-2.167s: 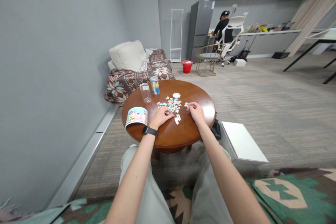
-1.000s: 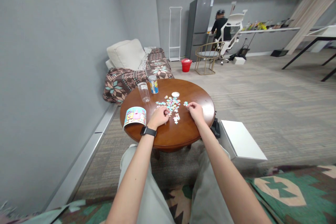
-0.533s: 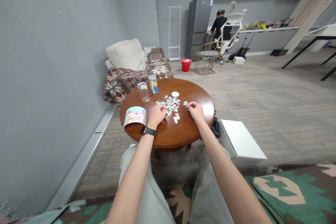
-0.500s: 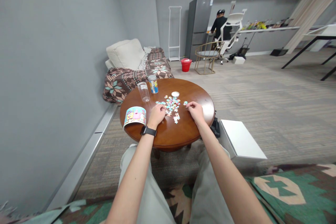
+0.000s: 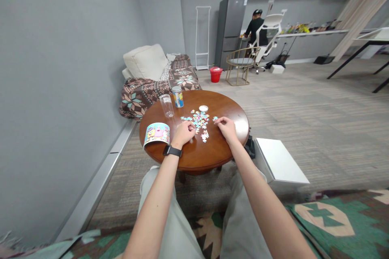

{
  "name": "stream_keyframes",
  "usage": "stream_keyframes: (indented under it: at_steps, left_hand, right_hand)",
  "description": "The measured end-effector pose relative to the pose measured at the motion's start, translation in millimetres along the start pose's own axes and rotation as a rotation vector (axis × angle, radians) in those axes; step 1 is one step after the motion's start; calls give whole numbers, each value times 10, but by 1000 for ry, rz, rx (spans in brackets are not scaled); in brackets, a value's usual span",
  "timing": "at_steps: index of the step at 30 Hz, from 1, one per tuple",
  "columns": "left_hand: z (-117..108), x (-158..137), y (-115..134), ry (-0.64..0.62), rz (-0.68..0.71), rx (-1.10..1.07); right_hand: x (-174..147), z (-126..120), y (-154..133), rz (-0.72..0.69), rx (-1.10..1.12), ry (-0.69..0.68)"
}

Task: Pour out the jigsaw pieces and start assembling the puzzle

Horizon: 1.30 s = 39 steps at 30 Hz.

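Colourful jigsaw puzzle pieces (image 5: 200, 119) lie in a loose pile on the round brown table (image 5: 209, 158). My left hand (image 5: 184, 132), with a black watch on its wrist, rests at the pile's near left edge. Its fingers are curled together; what they hold, if anything, is hidden. My right hand (image 5: 227, 128) is to the right of the pile, thumb and forefinger pinched at the edge of a separate puzzle piece (image 5: 215, 119). A few joined pieces (image 5: 204, 136) lie between the hands. Left of my left hand stands a curved picture sheet (image 5: 157, 133) with cartoon figures.
A clear plastic cylinder (image 5: 167, 106), a printed can (image 5: 178, 97) and a round white lid (image 5: 203, 108) stand toward the table's back. A white box (image 5: 281, 160) is on the floor at right. Farther off are a red bucket (image 5: 215, 75) and a person (image 5: 257, 28) at a counter.
My left hand has shifted slightly right, its fingers curling in more at the pile's edge. My right hand stays by the separate puzzle piece.
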State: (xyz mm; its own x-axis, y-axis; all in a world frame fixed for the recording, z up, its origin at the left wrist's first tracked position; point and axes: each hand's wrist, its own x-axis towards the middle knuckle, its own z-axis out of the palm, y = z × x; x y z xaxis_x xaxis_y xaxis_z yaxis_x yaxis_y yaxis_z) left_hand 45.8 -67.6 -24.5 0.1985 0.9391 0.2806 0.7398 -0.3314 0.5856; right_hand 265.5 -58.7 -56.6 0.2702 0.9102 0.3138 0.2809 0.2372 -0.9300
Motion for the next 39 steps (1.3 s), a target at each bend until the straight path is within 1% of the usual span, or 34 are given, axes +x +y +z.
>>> stream_keyframes:
  at_steps: [4, 7, 17, 23, 28, 31, 36, 39]
  left_hand:
    - [-15, -33, 44, -42, 40, 87]
    - [-17, -39, 51, -55, 53, 103]
    - [-5, -25, 18, -48, 103, 57]
    - [-4, -18, 20, -54, 96, 32]
    - [6, -9, 4, -48, 106, 28]
    - [3, -8, 11, -43, 113, -18]
    - [-7, -19, 37, -59, 123, -123]
    - [2, -14, 32, -57, 154, -162]
  right_hand:
    - [-1, 2, -3, 2, 2, -6]
    - [0, 1, 2, -3, -3, -3]
    - [5, -2, 13, 20, 16, -22]
    - [4, 6, 16, -5, 44, -41]
    - [3, 16, 2, 11, 43, -64]
    - [3, 19, 6, 12, 3, -90]
    - [-4, 35, 29, -36, -106, -192]
    - [-13, 52, 6, -91, -214, -169]
